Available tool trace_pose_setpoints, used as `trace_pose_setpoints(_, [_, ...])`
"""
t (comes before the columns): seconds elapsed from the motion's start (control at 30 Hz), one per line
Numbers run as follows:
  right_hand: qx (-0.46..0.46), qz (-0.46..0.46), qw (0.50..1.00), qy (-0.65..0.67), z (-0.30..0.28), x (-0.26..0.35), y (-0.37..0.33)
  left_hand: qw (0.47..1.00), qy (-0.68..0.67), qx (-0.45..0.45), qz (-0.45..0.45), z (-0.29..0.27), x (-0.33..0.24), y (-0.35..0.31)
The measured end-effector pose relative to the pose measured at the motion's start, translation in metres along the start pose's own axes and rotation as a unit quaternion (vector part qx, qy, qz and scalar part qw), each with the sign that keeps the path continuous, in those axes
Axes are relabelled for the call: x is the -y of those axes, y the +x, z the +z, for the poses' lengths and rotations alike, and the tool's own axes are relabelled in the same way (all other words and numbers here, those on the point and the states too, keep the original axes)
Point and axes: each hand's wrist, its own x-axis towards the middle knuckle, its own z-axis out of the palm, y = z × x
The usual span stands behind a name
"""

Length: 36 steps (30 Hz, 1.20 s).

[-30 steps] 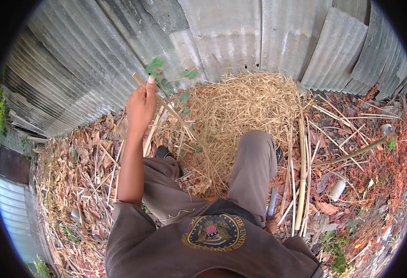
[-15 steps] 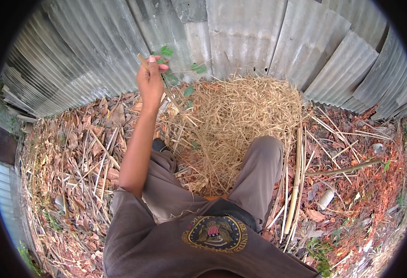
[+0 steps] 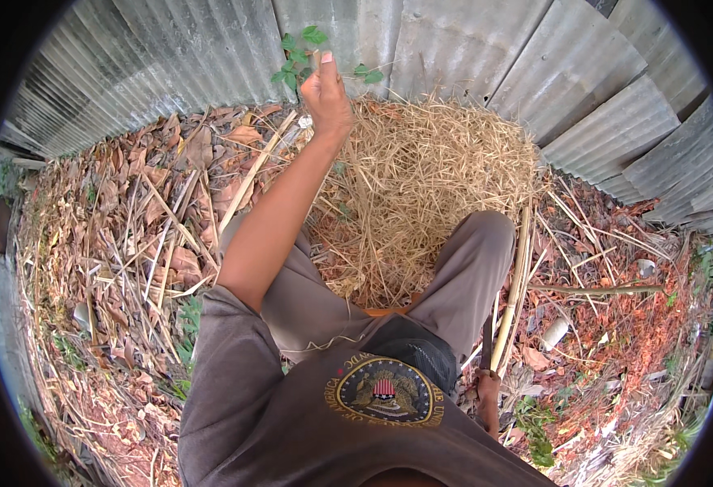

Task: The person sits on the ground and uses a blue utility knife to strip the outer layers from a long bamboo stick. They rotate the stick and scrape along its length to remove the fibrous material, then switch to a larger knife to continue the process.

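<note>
My left hand (image 3: 326, 96) is stretched out toward the metal wall, its fingers closed with the thumb pointing up. The pale tip of a thin stick (image 3: 316, 62) shows beside the thumb; most of it is hidden by the hand. Green leaves (image 3: 292, 58) of a small plant hang just beyond the fingers. Low on the right, my right hand (image 3: 487, 388) is wrapped round the lower end of a dark, flat blade-like tool (image 3: 487, 341), which looks like a knife. It points up alongside my right knee. A heap of dry straw (image 3: 437, 162) lies in front of my legs.
Corrugated metal sheets (image 3: 462, 49) form a wall along the far side. Bamboo poles (image 3: 517, 284) lie right of my knee, and a pale cylinder (image 3: 554, 334) rests farther right. Dry leaves and sticks (image 3: 174, 219) cover the ground at left.
My left hand has moved up and to the right, and less of its stick shows. My right hand has come into view at lower right with the dark blade. The view has shifted slightly.
</note>
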Motion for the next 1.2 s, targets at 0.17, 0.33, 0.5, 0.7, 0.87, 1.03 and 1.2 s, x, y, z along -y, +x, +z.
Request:
trace_pose_setpoints(0.17, [-0.098, -0.315, 0.937, -0.118, 0.005, 0.136, -0.071, 1.0, 0.012, 0.012, 0.025, 0.0, 0.006, -0.008])
trace_pose_setpoints(0.33, [0.064, -0.405, 0.896, 0.172, 0.067, 0.244, -0.129, 1.0, -0.004, 0.006, -0.02, -0.004, -0.006, -0.016])
trace_pose_setpoints(0.5, [0.448, -0.122, 0.848, 0.256, 0.163, 0.288, -0.134, 0.997, -0.052, 0.042, -0.046, -0.015, -0.011, -0.012])
trace_pose_setpoints(0.7, [0.399, -0.178, 0.899, 0.025, 0.261, 0.273, -0.129, 0.994, -0.071, 0.014, -0.076, -0.008, -0.042, -0.018])
trace_pose_setpoints(0.87, [0.261, -0.454, 0.852, -0.012, 0.295, 0.25, -0.109, 0.996, -0.078, -0.024, -0.033, -0.005, -0.045, -0.019])
trace_pose_setpoints(1.03, [0.393, -0.256, 0.883, -0.011, 0.297, 0.213, -0.091, 0.998, -0.042, -0.041, -0.002, 0.001, -0.038, -0.019])
trace_pose_setpoints(1.2, [0.331, -0.358, 0.871, -0.066, 0.291, 0.235, -0.102, 0.998, -0.054, -0.029, 0.012, -0.003, -0.032, -0.021])
